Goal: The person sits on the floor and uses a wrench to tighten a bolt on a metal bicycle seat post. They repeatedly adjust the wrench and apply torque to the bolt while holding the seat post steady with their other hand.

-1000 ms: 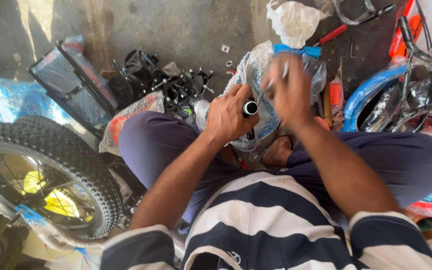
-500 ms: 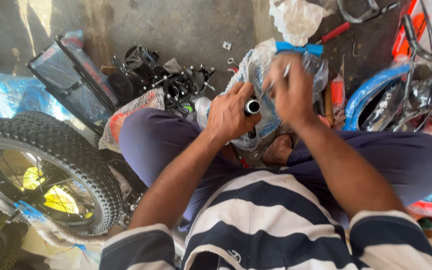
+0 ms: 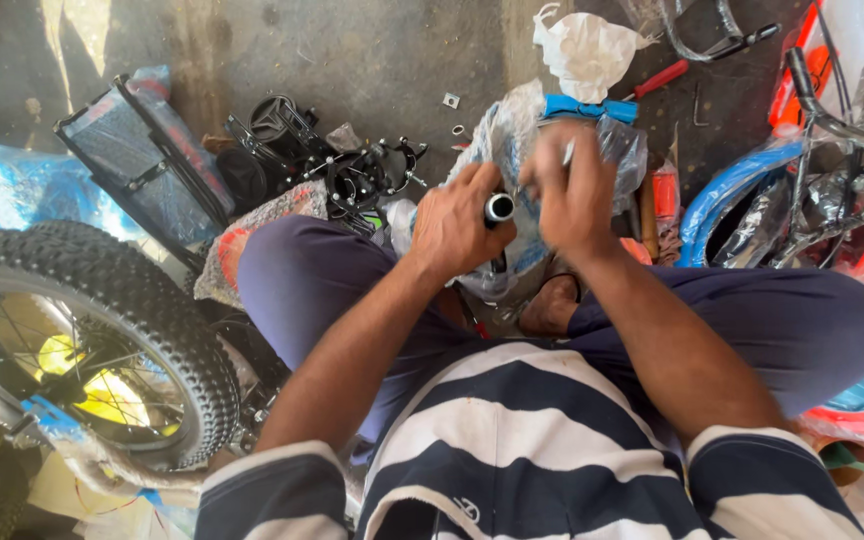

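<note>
Bare concrete floor (image 3: 352,50) lies under you. Your left hand (image 3: 457,225) is closed round a short black metal tube with a silver rim (image 3: 498,209), over your lap. Your right hand (image 3: 574,190), blurred, pinches a thin silver piece (image 3: 568,152) just beside it, above crinkled clear plastic wrapping (image 3: 512,130). Farther left lies a knobby black bicycle tyre (image 3: 142,300).

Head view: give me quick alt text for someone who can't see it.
Seated on the floor, a person grips a short metal tube in the left hand while the right hand works at its plastic wrap. A knobby bike wheel lies at left, blue and chrome bike parts at right.
</note>
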